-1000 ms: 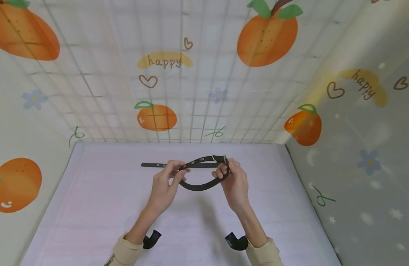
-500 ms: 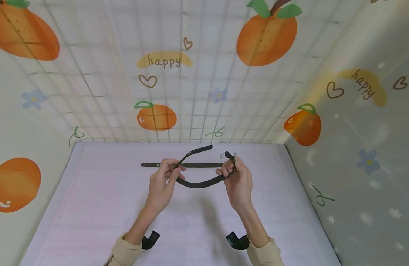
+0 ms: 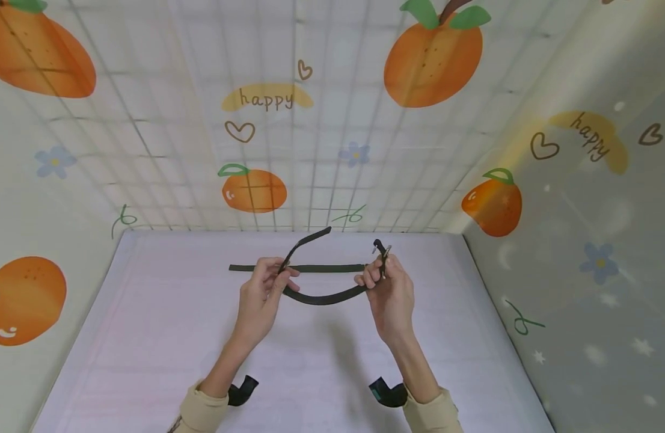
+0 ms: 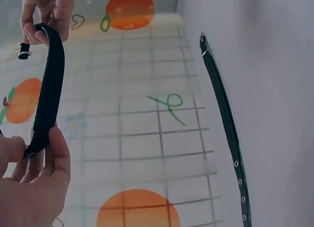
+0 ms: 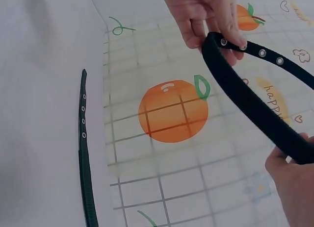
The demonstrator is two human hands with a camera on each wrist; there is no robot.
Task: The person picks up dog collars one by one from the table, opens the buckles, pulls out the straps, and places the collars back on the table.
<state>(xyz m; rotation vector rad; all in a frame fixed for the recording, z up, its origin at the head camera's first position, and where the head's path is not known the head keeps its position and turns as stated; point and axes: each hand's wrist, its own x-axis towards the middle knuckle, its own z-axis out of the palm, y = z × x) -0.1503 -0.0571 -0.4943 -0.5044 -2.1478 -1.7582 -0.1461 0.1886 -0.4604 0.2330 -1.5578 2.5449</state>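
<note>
A black collar (image 3: 324, 299) with a buckle and eyelets is held up above the table, sagging in a curve between both hands. My left hand (image 3: 261, 297) pinches it near the eyelet end, whose tip sticks up beyond the fingers. Metal eyelets show on this part (image 5: 262, 53) in the right wrist view. My right hand (image 3: 391, 304) grips the other end beside the metal buckle (image 3: 386, 252). Behind the hands, a second black collar (image 3: 327, 269) lies stretched out on the table. Its buckle (image 4: 203, 45) and eyelets show in the left wrist view.
The table (image 3: 148, 337) has a pale cover. A printed curtain (image 3: 305, 156) with a grid and oranges rises at its back edge, and another printed sheet (image 3: 570, 300) stands on the right. Dark wrist mounts (image 3: 388, 392) sit at both cuffs.
The collar's eyelet end has come away from the buckle end and now points upward free. Both hands have moved slightly apart, so the collar's loop is opened out. The second collar has stayed put.
</note>
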